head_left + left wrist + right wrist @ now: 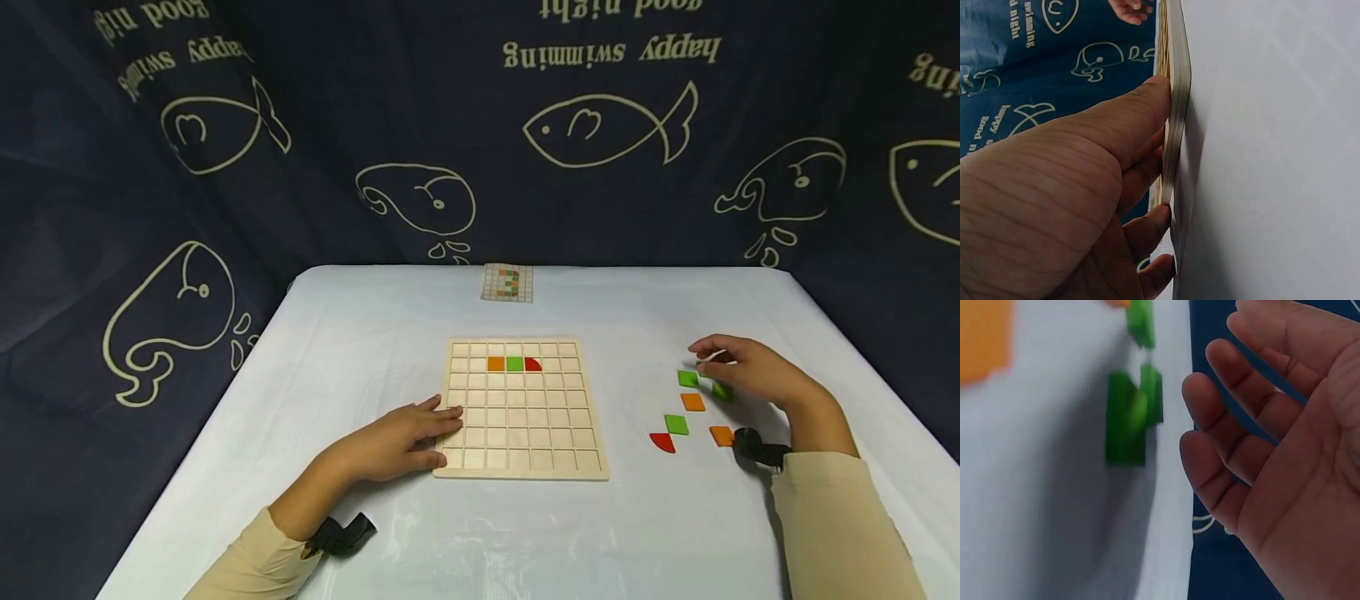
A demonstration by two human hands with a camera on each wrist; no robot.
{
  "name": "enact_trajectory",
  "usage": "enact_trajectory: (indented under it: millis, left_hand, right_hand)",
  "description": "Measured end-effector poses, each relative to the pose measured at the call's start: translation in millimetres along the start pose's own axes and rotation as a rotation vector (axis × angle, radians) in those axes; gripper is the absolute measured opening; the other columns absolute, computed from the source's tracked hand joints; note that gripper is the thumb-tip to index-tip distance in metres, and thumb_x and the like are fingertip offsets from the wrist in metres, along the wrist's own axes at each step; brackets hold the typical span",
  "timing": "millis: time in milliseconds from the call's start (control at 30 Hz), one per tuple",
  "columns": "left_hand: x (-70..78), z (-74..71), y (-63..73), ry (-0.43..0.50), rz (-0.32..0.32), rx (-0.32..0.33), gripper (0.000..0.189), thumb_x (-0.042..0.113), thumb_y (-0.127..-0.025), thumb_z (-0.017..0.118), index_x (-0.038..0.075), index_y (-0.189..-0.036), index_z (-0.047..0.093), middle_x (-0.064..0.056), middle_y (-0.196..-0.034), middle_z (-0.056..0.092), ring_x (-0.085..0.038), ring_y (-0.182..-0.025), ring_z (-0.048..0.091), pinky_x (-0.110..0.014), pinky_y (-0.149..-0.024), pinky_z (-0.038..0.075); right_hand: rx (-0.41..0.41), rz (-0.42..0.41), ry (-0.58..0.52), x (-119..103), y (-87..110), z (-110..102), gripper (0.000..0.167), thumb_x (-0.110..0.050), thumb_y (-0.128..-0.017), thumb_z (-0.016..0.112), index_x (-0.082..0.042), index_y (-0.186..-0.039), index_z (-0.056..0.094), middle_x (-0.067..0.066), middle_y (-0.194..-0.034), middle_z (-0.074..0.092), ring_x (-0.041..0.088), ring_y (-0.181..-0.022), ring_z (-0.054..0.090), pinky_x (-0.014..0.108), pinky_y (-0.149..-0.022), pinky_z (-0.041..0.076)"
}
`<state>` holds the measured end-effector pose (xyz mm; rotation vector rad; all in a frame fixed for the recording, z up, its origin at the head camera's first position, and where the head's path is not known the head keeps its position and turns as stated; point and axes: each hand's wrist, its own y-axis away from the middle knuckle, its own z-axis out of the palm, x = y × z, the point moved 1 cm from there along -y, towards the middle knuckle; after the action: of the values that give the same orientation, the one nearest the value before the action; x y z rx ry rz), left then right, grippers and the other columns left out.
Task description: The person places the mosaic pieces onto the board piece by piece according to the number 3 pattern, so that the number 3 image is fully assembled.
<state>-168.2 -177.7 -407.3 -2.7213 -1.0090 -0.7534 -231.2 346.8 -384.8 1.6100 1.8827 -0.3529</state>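
A wooden grid board [525, 417] lies on the table, with an orange square tile [497, 364], a green square tile [514, 364] and a red quarter-circle tile [532, 365] side by side in a row near its far edge. My left hand [397, 442] rests on the board's left edge, fingers spread over the rim; the left wrist view shows the thumb [1141, 109] against the board's side. To the right, my right hand [757, 375] hovers over loose green tiles [722, 390], its fingers loosely bent and holding nothing, as the right wrist view also shows.
More loose tiles lie right of the board: a green square [677, 425], a red quarter circle [663, 442] and orange squares [692, 402]. A small card [507, 283] with a coloured grid pattern lies at the table's far edge. Behind hangs a dark printed cloth [480, 108].
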Motion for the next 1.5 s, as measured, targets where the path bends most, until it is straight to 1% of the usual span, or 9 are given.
enact_trajectory:
  millis: [100, 233, 433, 600, 800, 1067, 1200, 1367, 1500]
  left_hand:
    - [-0.6, -0.1, -0.3, 0.003, -0.007, 0.0, 0.056, 0.025, -0.094, 0.069, 0.004, -0.144, 0.052, -0.008, -0.153, 0.043, -0.038, -0.146, 0.026, -0.055, -0.114, 0.026]
    - [-1.3, 0.6, -0.6, 0.008, -0.004, -0.006, 0.056, 0.026, -0.095, 0.069, 0.005, -0.144, 0.052, -0.007, -0.153, 0.042, -0.037, -0.146, 0.025, -0.055, -0.114, 0.025]
    - [-0.8, 0.1, 0.3, 0.002, -0.016, 0.002, 0.056, 0.025, -0.094, 0.069, 0.005, -0.144, 0.053, -0.006, -0.153, 0.042, -0.037, -0.146, 0.025, -0.055, -0.114, 0.026]
    - [-0.2, 1.5, 0.8, 0.012, -0.011, -0.001, 0.056, 0.025, -0.095, 0.068, 0.005, -0.144, 0.052, -0.006, -0.153, 0.042, -0.038, -0.146, 0.026, -0.055, -0.114, 0.025]
    - [0.1, 0.8, 1.0, 0.002, -0.018, -0.001, 0.056, 0.026, -0.095, 0.068, 0.005, -0.144, 0.052, -0.006, -0.153, 0.042, -0.037, -0.146, 0.026, -0.055, -0.114, 0.026]
    - [1.1, -0.8, 1.5, 0.007, -0.021, -0.003, 0.057, 0.027, -0.095, 0.068, 0.005, -0.145, 0.052, -0.007, -0.153, 0.042, -0.037, -0.146, 0.025, -0.056, -0.114, 0.026]
    - [0.1, 0.5, 2.1, 0.008, -0.023, 0.001, 0.057, 0.026, -0.095, 0.069, 0.005, -0.144, 0.052, -0.007, -0.153, 0.042, -0.037, -0.146, 0.026, -0.055, -0.114, 0.026]
    - [-3.0, 0.2, 2.8, -0.002, -0.012, 0.006, 0.056, 0.026, -0.095, 0.068, 0.005, -0.145, 0.052, -0.006, -0.153, 0.043, -0.037, -0.146, 0.026, -0.055, -0.114, 0.026]
    - [-2.7, -0.1, 2.6, -0.005, 0.0, 0.007, 0.057, 0.027, -0.095, 0.068, 0.004, -0.145, 0.051, -0.007, -0.153, 0.042, -0.038, -0.146, 0.025, -0.056, -0.114, 0.025]
  right_hand:
    - [0.002, 0.02, 0.005, 7.2, 2.3, 0.8, 0.041, -0.024, -0.099, 0.061, -0.004, -0.134, 0.055, 0.023, -0.128, 0.056, 0.036, -0.112, 0.051, 0.047, -0.088, 0.045]
    - [0.005, 0.025, 0.021, 14.0, 2.5, 1.9, 0.04, -0.024, -0.1, 0.06, -0.003, -0.133, 0.055, 0.024, -0.128, 0.056, 0.036, -0.11, 0.051, 0.044, -0.086, 0.046]
    - [0.022, 0.037, 0.006, 18.8, 3.2, 0.9, 0.039, -0.021, -0.099, 0.06, -0.002, -0.133, 0.054, 0.025, -0.129, 0.054, 0.039, -0.111, 0.05, 0.048, -0.088, 0.045]
    - [0.025, 0.054, -0.001, 22.7, 5.2, 0.7, 0.04, -0.018, -0.099, 0.059, 0.001, -0.134, 0.051, 0.028, -0.132, 0.05, 0.041, -0.112, 0.048, 0.05, -0.089, 0.045]
    - [0.033, 0.039, 0.005, 26.1, 3.4, 3.2, 0.042, -0.019, -0.099, 0.058, 0.001, -0.135, 0.049, 0.03, -0.134, 0.048, 0.043, -0.113, 0.047, 0.054, -0.091, 0.044]
    - [0.023, 0.053, 0.007, 29.2, -0.9, 7.7, 0.043, -0.019, -0.098, 0.06, 0.001, -0.135, 0.049, 0.029, -0.13, 0.05, 0.04, -0.109, 0.048, 0.051, -0.089, 0.045]
    - [0.033, 0.064, 0.019, 30.4, -2.6, 7.7, 0.043, -0.019, -0.098, 0.06, 0.002, -0.135, 0.049, 0.03, -0.132, 0.049, 0.042, -0.11, 0.047, 0.056, -0.091, 0.044]
    - [0.034, 0.083, 0.019, 29.2, -2.8, 8.4, 0.043, -0.018, -0.098, 0.059, 0.002, -0.135, 0.048, 0.032, -0.135, 0.044, 0.045, -0.113, 0.043, 0.064, -0.096, 0.038]
    - [0.034, 0.097, 0.029, 27.3, -1.7, 9.1, 0.043, -0.017, -0.097, 0.06, 0.003, -0.133, 0.049, 0.032, -0.132, 0.046, 0.045, -0.111, 0.043, 0.064, -0.096, 0.037]
